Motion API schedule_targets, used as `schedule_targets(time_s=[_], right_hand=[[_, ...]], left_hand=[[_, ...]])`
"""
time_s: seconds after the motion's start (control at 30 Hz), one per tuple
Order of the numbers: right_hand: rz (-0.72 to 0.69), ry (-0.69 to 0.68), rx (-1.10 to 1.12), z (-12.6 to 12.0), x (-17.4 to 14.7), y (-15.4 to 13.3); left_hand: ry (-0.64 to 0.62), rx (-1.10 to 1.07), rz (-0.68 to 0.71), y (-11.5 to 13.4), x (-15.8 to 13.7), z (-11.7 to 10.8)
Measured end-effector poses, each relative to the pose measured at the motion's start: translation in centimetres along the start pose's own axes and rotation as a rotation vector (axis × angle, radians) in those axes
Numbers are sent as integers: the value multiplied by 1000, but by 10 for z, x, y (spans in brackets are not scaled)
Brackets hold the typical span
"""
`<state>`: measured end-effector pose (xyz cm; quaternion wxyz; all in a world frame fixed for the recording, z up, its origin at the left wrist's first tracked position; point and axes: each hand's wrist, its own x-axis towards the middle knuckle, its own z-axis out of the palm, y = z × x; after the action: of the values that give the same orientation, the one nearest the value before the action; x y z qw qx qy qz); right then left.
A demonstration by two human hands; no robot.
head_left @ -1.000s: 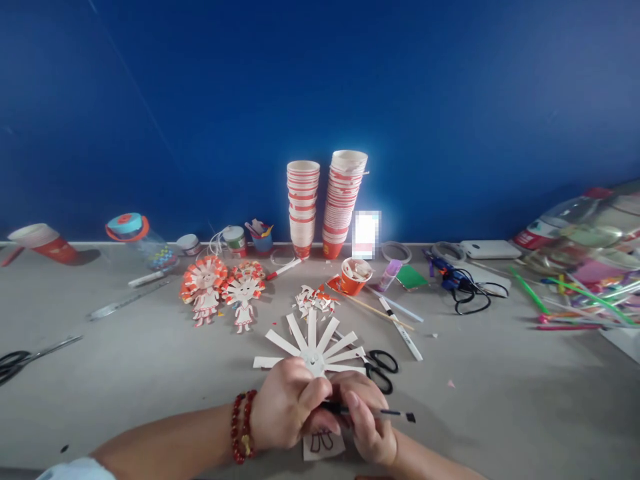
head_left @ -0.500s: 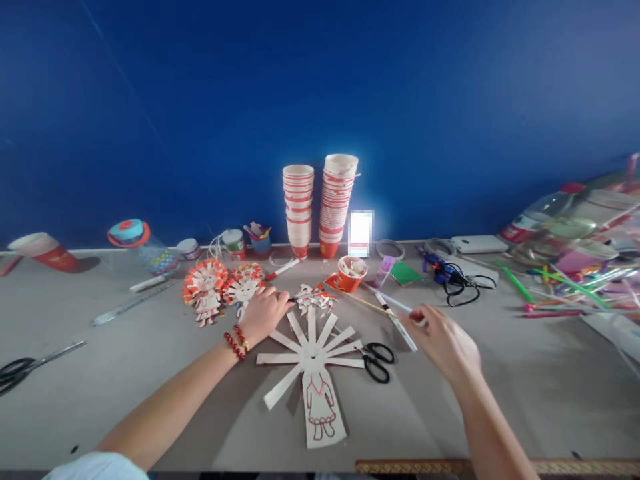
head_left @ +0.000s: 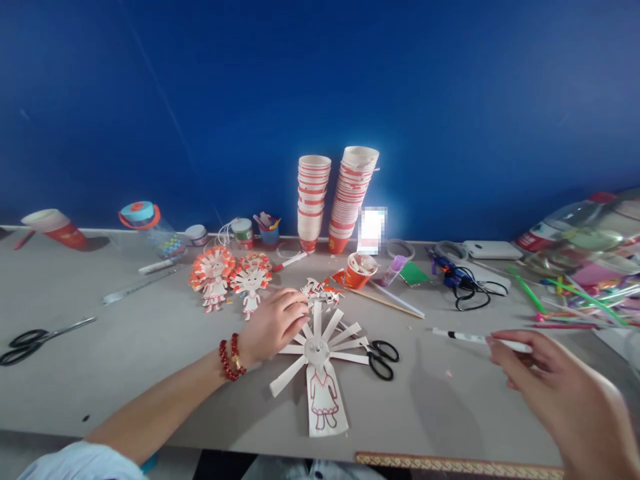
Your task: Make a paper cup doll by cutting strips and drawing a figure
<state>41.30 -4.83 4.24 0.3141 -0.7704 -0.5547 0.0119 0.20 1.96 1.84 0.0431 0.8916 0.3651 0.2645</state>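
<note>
A white paper doll cutout (head_left: 318, 349) lies on the table, with strips fanning from its round head, now with drawn eyes, and a dress outlined in red. Over its upper left strips rests my left hand (head_left: 277, 325), beaded bracelets at the wrist, its fingers loosely bent and nothing visible in them. My right hand (head_left: 555, 377) is off to the right, above the table, pinching a slim white marker (head_left: 473, 338) with a black band, tip pointing left. Black-handled scissors (head_left: 384, 360) lie against the doll's right strips, blades partly hidden.
Paper scraps (head_left: 320, 293) lie behind the doll. Two finished paper dolls (head_left: 214, 273) (head_left: 251, 293) are at left, another pair of scissors (head_left: 37, 341) farther left. Cup stacks (head_left: 313, 200) (head_left: 351, 200), a scrap-filled cup (head_left: 361, 272) and a wooden stick (head_left: 387, 303) stand or lie behind. Straws (head_left: 575, 297) crowd the right.
My right hand has moved right and toward me, and the white marker that lay on the table is now in it. My left hand has come down toward the doll's strips.
</note>
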Motion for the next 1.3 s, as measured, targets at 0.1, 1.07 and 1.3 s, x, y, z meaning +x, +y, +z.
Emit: schedule_targets(time_s=[0.1,1.07,1.3], right_hand=[[25,-47,395,-3,-14,-38],[-354,-497,1252,53,-58,-160],[-37,-683,1098,71,-38,-139]], left_hand=[[-5,-112,57,22,5,-1],[-187,-455,-21,45,-45,-10],[-64,-242,-16,3,-55,9]])
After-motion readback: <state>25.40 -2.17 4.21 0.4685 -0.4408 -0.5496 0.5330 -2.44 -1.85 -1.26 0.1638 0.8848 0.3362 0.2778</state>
